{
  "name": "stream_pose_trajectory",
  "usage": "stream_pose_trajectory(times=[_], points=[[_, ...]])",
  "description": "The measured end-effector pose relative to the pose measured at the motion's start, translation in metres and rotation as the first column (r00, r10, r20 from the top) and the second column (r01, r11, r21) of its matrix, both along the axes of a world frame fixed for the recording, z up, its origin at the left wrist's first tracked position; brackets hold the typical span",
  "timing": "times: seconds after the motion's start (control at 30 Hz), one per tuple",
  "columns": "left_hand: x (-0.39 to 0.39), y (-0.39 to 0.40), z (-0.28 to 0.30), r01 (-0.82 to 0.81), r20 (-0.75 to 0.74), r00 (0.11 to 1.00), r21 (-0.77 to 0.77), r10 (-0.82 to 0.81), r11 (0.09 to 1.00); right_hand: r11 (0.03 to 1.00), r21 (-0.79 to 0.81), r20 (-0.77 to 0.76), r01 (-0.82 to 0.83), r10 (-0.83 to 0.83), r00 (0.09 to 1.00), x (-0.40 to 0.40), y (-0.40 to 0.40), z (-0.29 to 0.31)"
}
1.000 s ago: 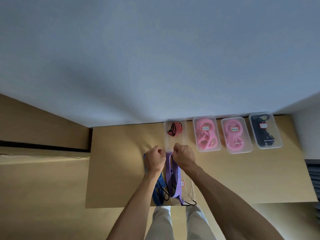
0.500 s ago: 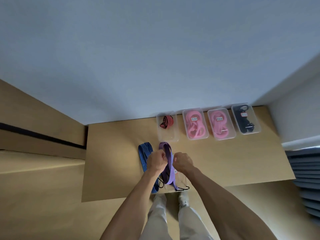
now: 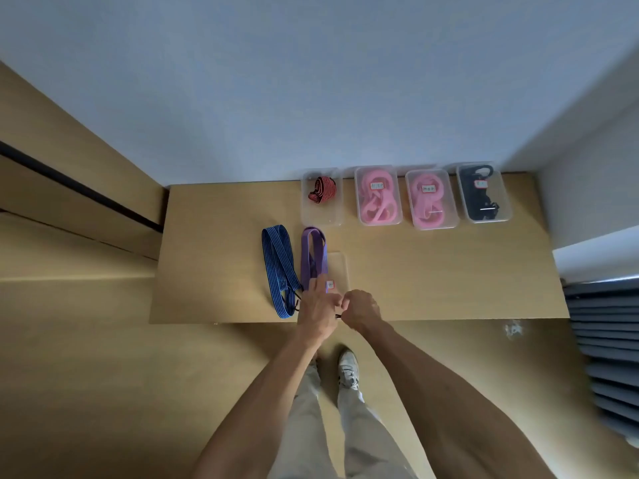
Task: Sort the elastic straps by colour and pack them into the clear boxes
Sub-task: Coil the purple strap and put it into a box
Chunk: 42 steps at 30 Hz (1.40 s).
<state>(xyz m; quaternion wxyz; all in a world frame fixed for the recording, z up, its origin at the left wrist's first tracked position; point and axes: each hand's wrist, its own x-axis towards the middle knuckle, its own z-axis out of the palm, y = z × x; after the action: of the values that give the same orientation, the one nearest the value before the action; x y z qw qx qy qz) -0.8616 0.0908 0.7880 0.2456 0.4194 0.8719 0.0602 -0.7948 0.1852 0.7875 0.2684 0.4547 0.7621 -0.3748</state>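
A purple strap [image 3: 313, 257] lies folded lengthwise on the wooden table [image 3: 432, 271], its loop end pointing at the back boxes. My left hand [image 3: 317, 307] rests on its near end with the fingers stretched out. My right hand [image 3: 361, 307] is curled beside it and pinches the strap's black hook end at the table's near edge. A blue striped strap [image 3: 278, 267] lies parallel on the left. A clear box [image 3: 338, 266] with a small label lies just right of the purple strap, partly under my left hand.
Along the wall stand a clear box with a red-black strap [image 3: 321, 197], two boxes of pink straps [image 3: 377, 195] [image 3: 430, 198] and one with black straps [image 3: 482, 191]. A grey radiator [image 3: 608, 357] is on the right. My legs and shoes are below the table edge.
Both hands came back from the far end of the purple strap to the near table edge. The strap now lies stretched flat. My left hand's fingers have straightened.
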Motion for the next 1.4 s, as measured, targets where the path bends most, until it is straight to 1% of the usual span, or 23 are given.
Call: stream_pose_trajectory(times=[0.07, 0.13, 0.2, 0.23, 0.33, 0.4, 0.47, 0.53, 0.57, 0.6, 0.67, 0.7, 0.73, 0.8, 0.87, 0.97, 1.03, 1.1, 1.17, 1.23, 1.3, 1.33, 1.4], points=[[0.007, -0.004, -0.009, 0.045, -0.060, 0.997, -0.007, -0.045, 0.999, 1.000, 0.014, 0.006, 0.006, -0.006, 1.000, 0.008, -0.006, -0.011], [0.010, -0.009, -0.022, 0.090, -0.110, 0.989, -0.063, -0.096, 0.994, 0.999, 0.045, 0.019, -0.016, 0.015, 1.000, 0.015, -0.010, -0.021], [0.007, -0.014, -0.034, 0.089, -0.120, 0.988, -0.082, -0.099, 0.993, 0.997, 0.075, 0.014, -0.001, 0.000, 1.000, 0.018, -0.012, -0.035], [0.006, -0.015, -0.037, 0.064, -0.112, 0.991, -0.048, -0.069, 0.997, 0.996, 0.086, 0.007, 0.028, -0.029, 1.000, 0.018, -0.013, -0.039], [0.007, -0.022, -0.043, 0.008, -0.114, 0.993, 0.148, 0.009, 0.989, 0.985, 0.156, -0.010, 0.078, -0.078, 0.997, 0.014, -0.017, -0.045], [0.006, -0.026, -0.043, -0.056, -0.092, 0.992, 0.277, 0.085, 0.959, 0.971, 0.158, -0.080, 0.177, -0.166, 0.983, 0.012, -0.019, -0.043], [0.002, -0.024, -0.034, -0.141, -0.016, 0.987, 0.382, 0.159, 0.913, 0.949, 0.081, -0.220, 0.304, -0.281, 0.934, 0.005, -0.014, -0.035], [-0.004, -0.020, -0.023, -0.254, 0.087, 0.966, 0.468, 0.241, 0.846, 0.916, -0.017, -0.345, 0.400, -0.381, 0.858, -0.005, -0.003, -0.020], [-0.007, -0.018, -0.017, -0.315, 0.141, 0.949, 0.502, 0.283, 0.806, 0.894, -0.092, -0.391, 0.438, -0.437, 0.810, -0.010, 0.003, -0.010], [-0.010, -0.016, -0.010, -0.368, 0.181, 0.929, 0.526, 0.321, 0.767, 0.854, -0.215, -0.420, 0.473, -0.518, 0.745, -0.014, 0.008, 0.002], [-0.019, -0.010, 0.002, -0.442, 0.234, 0.897, 0.537, 0.376, 0.719, 0.725, -0.480, -0.422, 0.495, -0.685, 0.595, -0.022, 0.014, 0.025], [-0.024, -0.006, 0.007, -0.472, 0.263, 0.881, 0.531, 0.393, 0.704, 0.675, -0.554, -0.418, 0.487, -0.731, 0.539, -0.025, 0.017, 0.034], [-0.030, -0.003, 0.014, -0.503, 0.300, 0.865, 0.525, 0.403, 0.687, 0.659, -0.580, -0.429, 0.478, -0.747, 0.508, -0.028, 0.019, 0.043], [-0.040, 0.003, 0.028, -0.556, 0.387, 0.831, 0.526, 0.401, 0.644, 0.644, -0.610, -0.448, 0.461, -0.761, 0.470, -0.034, 0.022, 0.060], [-0.049, 0.010, 0.045, -0.591, 0.484, 0.799, 0.528, 0.356, 0.610, 0.633, -0.638, -0.468, 0.438, -0.771, 0.433, -0.040, 0.024, 0.073], [-0.061, 0.018, 0.070, -0.666, 0.647, 0.716, 0.522, 0.262, 0.533, 0.688, -0.615, -0.547, 0.386, -0.724, 0.419, -0.047, 0.024, 0.088], [-0.069, 0.023, 0.083, -0.697, 0.697, 0.677, 0.506, 0.234, 0.508, 0.729, -0.579, -0.596, 0.366, -0.685, 0.419, -0.050, 0.024, 0.097], [-0.075, 0.026, 0.095, -0.711, 0.722, 0.658, 0.501, 0.214, 0.493, 0.774, -0.511, -0.638, 0.375, -0.634, 0.438, -0.054, 0.027, 0.106], [-0.079, 0.027, 0.104, -0.708, 0.718, 0.667, 0.526, 0.202, 0.471, 0.817, -0.438, -0.668, 0.374, -0.575, 0.472, -0.058, 0.031, 0.117], [-0.083, 0.028, 0.115, -0.693, 0.708, 0.685, 0.559, 0.173, 0.455, 0.855, -0.391, -0.703, 0.339, -0.516, 0.489, -0.064, 0.034, 0.131], [-0.090, 0.032, 0.129, -0.634, 0.648, 0.747, 0.623, 0.153, 0.459, 0.889, -0.359, -0.742, 0.286, -0.457, 0.491, -0.070, 0.035, 0.149], [-0.093, 0.035, 0.137, -0.589, 0.593, 0.789, 0.654, 0.162, 0.474, 0.904, -0.329, -0.757, 0.275, -0.426, 0.495, -0.072, 0.036, 0.159], [-0.099, 0.039, 0.154, -0.519, 0.493, 0.848, 0.694, 0.196, 0.499, 0.899, -0.292, -0.772, 0.326, -0.423, 0.475, -0.077, 0.040, 0.177]])
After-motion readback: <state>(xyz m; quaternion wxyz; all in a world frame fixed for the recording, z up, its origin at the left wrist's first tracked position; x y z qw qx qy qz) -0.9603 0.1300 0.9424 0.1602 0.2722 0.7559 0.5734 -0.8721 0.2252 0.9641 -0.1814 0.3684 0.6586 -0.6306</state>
